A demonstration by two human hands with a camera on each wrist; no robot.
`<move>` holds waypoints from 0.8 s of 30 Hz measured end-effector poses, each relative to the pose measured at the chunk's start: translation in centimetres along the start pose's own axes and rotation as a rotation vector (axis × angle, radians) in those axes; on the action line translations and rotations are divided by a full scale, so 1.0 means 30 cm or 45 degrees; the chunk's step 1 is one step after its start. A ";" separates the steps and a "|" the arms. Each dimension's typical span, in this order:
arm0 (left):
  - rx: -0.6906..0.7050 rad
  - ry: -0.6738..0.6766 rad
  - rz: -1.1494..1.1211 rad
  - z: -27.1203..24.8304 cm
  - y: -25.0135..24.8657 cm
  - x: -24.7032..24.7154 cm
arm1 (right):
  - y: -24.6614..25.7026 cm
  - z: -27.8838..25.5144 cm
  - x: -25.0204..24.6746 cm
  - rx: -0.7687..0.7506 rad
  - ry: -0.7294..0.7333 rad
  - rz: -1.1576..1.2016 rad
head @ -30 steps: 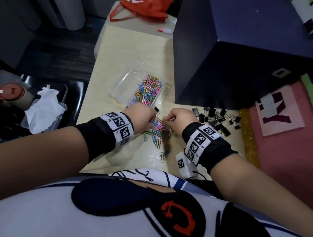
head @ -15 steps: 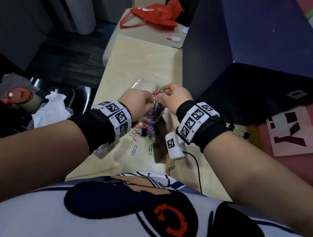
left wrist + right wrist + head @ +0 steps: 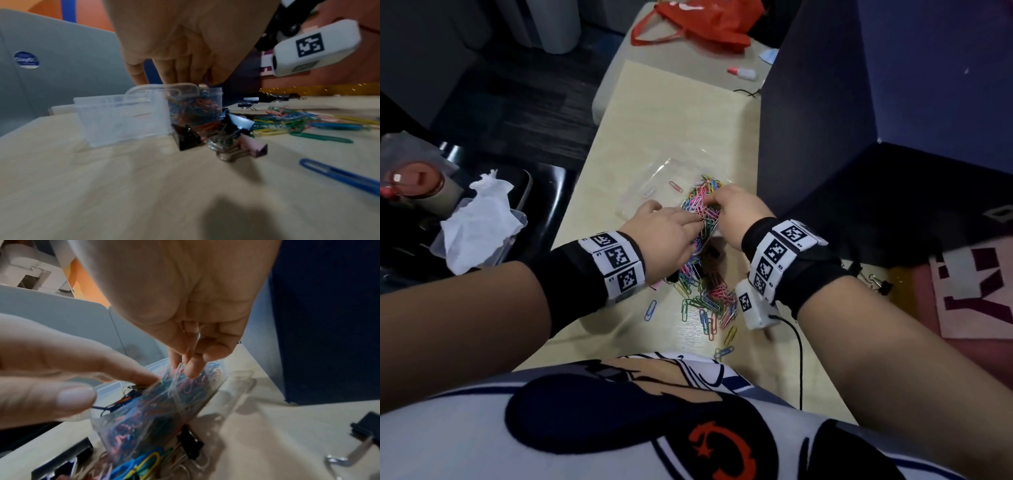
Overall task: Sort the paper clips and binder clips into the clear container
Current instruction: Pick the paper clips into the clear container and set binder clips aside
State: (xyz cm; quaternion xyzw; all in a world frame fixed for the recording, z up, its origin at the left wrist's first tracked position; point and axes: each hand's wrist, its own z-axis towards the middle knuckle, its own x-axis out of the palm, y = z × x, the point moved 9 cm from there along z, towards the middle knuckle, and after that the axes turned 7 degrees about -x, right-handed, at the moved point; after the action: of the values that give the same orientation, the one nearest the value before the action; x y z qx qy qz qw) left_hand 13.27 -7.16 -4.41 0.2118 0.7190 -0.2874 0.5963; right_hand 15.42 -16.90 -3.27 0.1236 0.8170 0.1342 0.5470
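Clear container (image 3: 654, 185) on the wooden table (image 3: 654, 113), two compartments: right one heaped with coloured paper clips (image 3: 702, 202), left one nearly bare, a single red clip (image 3: 676, 186) inside. More loose clips (image 3: 709, 305) and black binder clips (image 3: 188, 137) scattered just in front. Left hand (image 3: 667, 233) over the full compartment, fingers extended down into the heap. Right hand (image 3: 185, 340) above the same compartment, fingertips (image 3: 192, 369) pinched together on a few clips

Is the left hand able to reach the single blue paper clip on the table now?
Probably yes: the blue paper clip lies alone on bare wooden table, just near the left hand; nothing covers it.
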 end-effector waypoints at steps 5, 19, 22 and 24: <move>-0.014 -0.109 0.062 -0.006 0.044 -0.039 | -0.017 0.003 -0.016 0.041 -0.088 -0.006; -0.219 -0.074 0.160 0.008 0.117 -0.066 | -0.001 -0.041 0.042 -0.065 -0.056 -0.016; -0.304 -0.085 -0.005 0.037 0.149 -0.095 | 0.004 -0.052 0.031 -0.075 -0.118 0.020; -0.409 -0.043 -0.017 0.064 0.203 -0.092 | 0.010 -0.059 0.025 -0.086 -0.163 0.030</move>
State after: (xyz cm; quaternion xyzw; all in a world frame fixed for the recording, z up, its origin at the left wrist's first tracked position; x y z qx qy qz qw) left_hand 19.18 -3.81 -2.93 0.1040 0.7469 -0.1762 0.6326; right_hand 13.53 -16.51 -3.16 0.1231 0.7739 0.1600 0.6003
